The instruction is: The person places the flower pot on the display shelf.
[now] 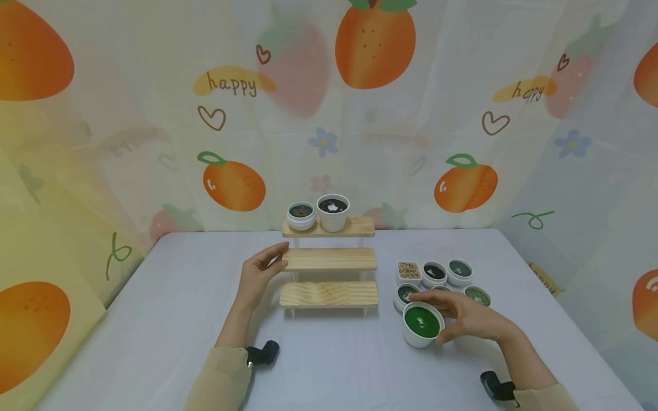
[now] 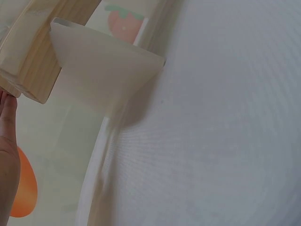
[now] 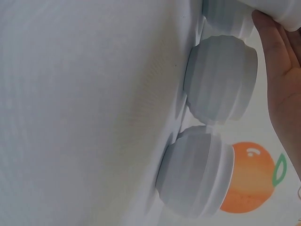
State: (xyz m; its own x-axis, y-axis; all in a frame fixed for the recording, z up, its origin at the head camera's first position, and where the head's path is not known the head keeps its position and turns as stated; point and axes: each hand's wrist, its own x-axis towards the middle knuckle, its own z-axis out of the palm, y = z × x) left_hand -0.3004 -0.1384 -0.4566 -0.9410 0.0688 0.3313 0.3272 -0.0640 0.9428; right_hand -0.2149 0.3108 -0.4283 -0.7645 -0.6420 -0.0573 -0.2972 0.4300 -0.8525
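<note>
A three-step wooden display stand [image 1: 329, 294] with pale supports stands mid-table. My left hand [image 1: 259, 274] holds the left end of its middle step, thumb toward the front edge and fingers toward the back; in the left wrist view the fingers [image 2: 8, 117] meet the wooden board [image 2: 40, 77]. On the top step sit a small white pot [image 1: 301, 222] with dark brown filling and a taller white cup [image 1: 333, 221] with dark filling and a white patch. My right hand [image 1: 468, 315] grips a white cup [image 1: 418, 337] with bright green filling, thumb and fingers at its rim.
Behind the right hand stand several white containers: a square one [image 1: 408, 279] with beige grains, dark-filled pots [image 1: 434, 282] and green-filled pots [image 1: 478, 295]. Ribbed white pots [image 3: 221, 80] line up in the right wrist view. A fruit-printed cloth [image 1: 380, 120] hangs behind the white table [image 1: 205, 274].
</note>
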